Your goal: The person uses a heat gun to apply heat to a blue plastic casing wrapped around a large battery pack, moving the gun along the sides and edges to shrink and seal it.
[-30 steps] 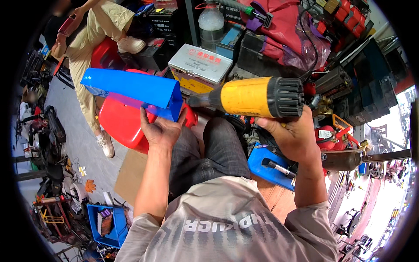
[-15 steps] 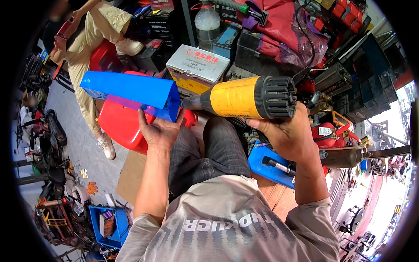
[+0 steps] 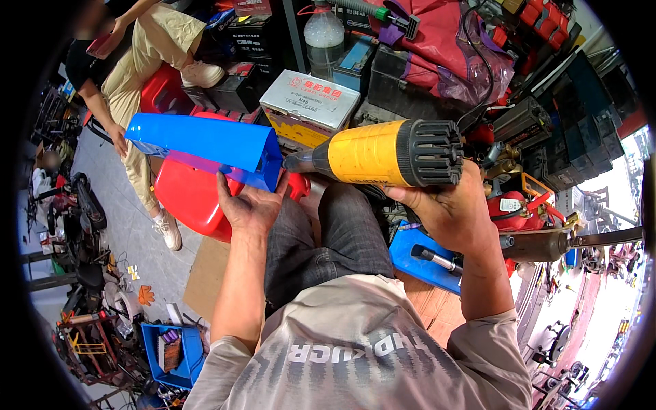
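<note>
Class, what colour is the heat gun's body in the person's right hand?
Yellow, with a black vented rear end: heat gun, right hand, head view.

A cluttered repair workshop: stacked batteries (image 3: pixel 239 41), tools, motorbike parts (image 3: pixel 82 212) crowd the floor.

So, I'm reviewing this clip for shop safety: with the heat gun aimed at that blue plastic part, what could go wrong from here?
1. The left hand holds the blue plastic panel right beside the nozzle of the yellow heat gun, so the fingers could get burned.
2. The nozzle points into the panel's end at close range; the plastic might warp or scorch.
3. The work sits over the person's lap, so a slip could direct heat onto the legs.
</note>
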Action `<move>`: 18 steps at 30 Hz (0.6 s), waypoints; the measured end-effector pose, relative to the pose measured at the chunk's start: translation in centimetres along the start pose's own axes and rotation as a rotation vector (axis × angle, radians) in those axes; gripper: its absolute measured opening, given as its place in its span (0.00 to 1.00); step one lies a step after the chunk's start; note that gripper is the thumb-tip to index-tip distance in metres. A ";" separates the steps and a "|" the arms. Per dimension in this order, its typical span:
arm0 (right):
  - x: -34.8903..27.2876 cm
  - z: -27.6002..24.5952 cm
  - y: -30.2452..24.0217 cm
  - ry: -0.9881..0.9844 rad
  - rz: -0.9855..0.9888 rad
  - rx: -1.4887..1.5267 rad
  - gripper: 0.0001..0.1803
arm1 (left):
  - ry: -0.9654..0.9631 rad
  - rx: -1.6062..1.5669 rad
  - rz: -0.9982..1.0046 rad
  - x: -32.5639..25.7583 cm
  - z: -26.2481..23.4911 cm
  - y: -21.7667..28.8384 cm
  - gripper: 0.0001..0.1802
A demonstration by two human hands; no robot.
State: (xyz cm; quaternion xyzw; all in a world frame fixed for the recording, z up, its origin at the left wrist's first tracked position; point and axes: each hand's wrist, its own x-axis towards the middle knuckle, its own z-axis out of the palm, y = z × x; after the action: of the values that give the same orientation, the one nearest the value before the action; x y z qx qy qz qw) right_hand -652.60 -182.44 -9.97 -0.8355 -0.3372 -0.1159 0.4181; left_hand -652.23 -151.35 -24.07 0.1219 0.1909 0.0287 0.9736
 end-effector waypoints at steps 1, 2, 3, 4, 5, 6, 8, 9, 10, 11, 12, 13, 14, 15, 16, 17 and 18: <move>0.0 0.0 0.0 -0.002 -0.003 0.000 0.15 | 0.000 0.000 0.000 0.0 0.0 0.0 0.51; 0.0 0.0 0.0 -0.001 -0.008 0.003 0.15 | 0.000 0.001 0.001 0.0 -0.1 0.0 0.51; 0.0 0.0 0.0 0.000 -0.012 0.006 0.15 | 0.000 0.001 0.001 0.0 -0.1 0.0 0.51; 0.0 -0.1 0.0 0.001 -0.017 0.009 0.15 | 0.003 0.004 0.005 0.0 -0.1 0.0 0.51; 0.0 -0.1 0.1 0.001 -0.020 0.008 0.15 | 0.006 0.007 0.009 -0.1 0.0 -0.1 0.51; 0.0 0.0 0.1 0.001 -0.022 0.007 0.15 | 0.008 0.010 0.014 -0.2 0.1 -0.1 0.51; 0.0 -0.1 0.1 0.001 -0.022 0.007 0.16 | 0.018 0.016 0.024 -0.3 0.5 -0.3 0.51; 0.0 -0.1 0.1 0.001 -0.020 0.009 0.16 | 0.024 0.018 0.030 -0.4 0.6 -0.4 0.51; 0.0 -0.1 0.1 0.000 -0.019 0.011 0.16 | 0.021 0.017 0.028 -0.4 0.6 -0.4 0.51; 0.0 -0.1 0.1 0.001 -0.017 0.011 0.16 | 0.018 0.016 0.026 -0.4 0.6 -0.4 0.51; -0.1 -0.1 0.1 0.001 -0.016 0.011 0.15 | 0.015 0.015 0.024 -0.4 0.5 -0.4 0.51; -0.1 0.0 0.2 0.001 -0.015 0.011 0.15 | 0.008 0.016 0.022 -0.3 0.4 -0.3 0.51; 0.0 0.0 0.2 -0.003 -0.018 0.008 0.16 | 0.002 0.017 0.019 -0.3 0.3 -0.3 0.51; 0.0 -0.1 0.2 -0.006 -0.021 0.006 0.16 | -0.005 0.018 0.017 -0.2 0.1 -0.2 0.51; 0.0 -0.1 0.2 -0.009 -0.023 0.003 0.16 | -0.021 0.023 0.012 -0.1 -0.2 -0.1 0.52; 0.0 -0.1 0.2 -0.006 0.008 0.041 0.16 | -0.038 0.027 0.007 0.0 -0.6 -0.1 0.53; 0.0 -0.1 0.2 -0.003 0.038 0.079 0.16 | -0.055 0.032 0.002 0.1 -0.9 0.0 0.54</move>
State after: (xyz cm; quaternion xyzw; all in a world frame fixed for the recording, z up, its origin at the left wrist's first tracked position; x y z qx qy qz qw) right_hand -652.46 -182.60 -10.00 -0.8246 -0.3262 -0.0934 0.4527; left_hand -652.50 -151.12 -24.92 0.1383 0.1644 0.0234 0.9764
